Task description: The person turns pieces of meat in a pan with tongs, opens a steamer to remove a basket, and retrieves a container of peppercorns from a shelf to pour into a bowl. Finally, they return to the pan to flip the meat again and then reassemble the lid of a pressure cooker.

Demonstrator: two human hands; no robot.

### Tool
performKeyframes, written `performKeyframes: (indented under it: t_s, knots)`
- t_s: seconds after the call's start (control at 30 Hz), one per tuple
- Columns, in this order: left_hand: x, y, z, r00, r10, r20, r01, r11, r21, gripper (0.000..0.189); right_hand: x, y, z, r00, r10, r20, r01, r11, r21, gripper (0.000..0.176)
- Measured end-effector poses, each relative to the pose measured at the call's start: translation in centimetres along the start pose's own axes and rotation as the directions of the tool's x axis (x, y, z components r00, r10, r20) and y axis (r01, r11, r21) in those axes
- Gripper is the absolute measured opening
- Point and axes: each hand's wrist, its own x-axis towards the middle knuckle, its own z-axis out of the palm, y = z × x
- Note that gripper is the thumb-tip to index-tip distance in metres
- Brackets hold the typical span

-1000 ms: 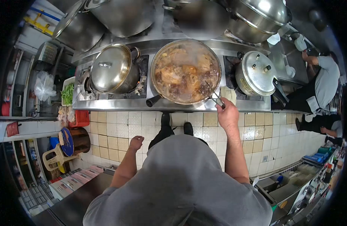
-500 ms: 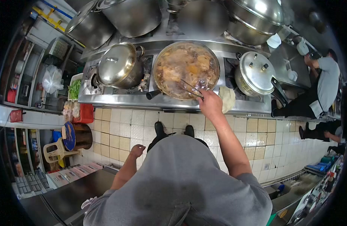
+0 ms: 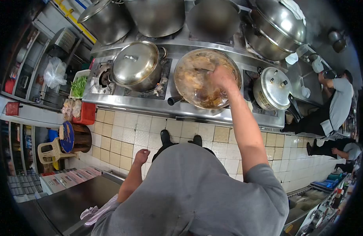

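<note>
A wide pan full of brown stewed pieces in broth sits on the middle burner of a steel stove. My right hand reaches out over the far part of the pan, closed on metal tongs that point left into the food; hand and tongs are blurred. My left hand hangs by my hip with fingers curled, holding nothing. My grey shirt fills the lower part of the view.
A lidded steel pot stands left of the pan, a pressure cooker to its right, large pots behind. A tray of greens and a red basket are at left. A co-worker works at right.
My right hand moved with the tongs from the pan's near right rim up and across to its far side. My head shifted, so the stove appears further right.
</note>
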Motion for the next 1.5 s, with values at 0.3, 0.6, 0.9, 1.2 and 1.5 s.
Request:
performKeyframes:
  t_s: [0.3,0.6,0.9,1.2,1.5]
  knots:
    - [2.6,-14.3,-1.0,0.881,0.364,0.303,-0.466,0.779,0.419,0.046,6.6,-3.2,2.0,0.979,0.006,0.206,0.006,0.998,-0.06,0.046]
    - [5.5,-4.1,-2.4,0.999,-0.044,-0.005,0.043,0.984,-0.174,0.046,1.6,-7.9,0.7,0.998,0.059,-0.016,-0.061,0.992,-0.11,0.04]
    - [7.8,-0.7,-2.9,0.993,0.118,0.024,-0.117,0.993,-0.009,0.043,-5.5,-2.4,2.2,0.989,0.014,-0.149,-0.005,0.998,0.059,0.029]
    - [6.6,-1.4,-1.5,0.993,0.07,0.09,-0.078,0.993,0.088,0.044,-13.5,4.0,7.0,0.944,0.04,-0.327,0.033,0.976,0.215,0.024]
    - [10.2,2.5,-0.1,0.979,0.178,0.096,-0.191,0.971,0.146,0.046,-16.4,6.4,9.7,0.953,0.067,-0.295,-0.033,0.992,0.118,0.025]
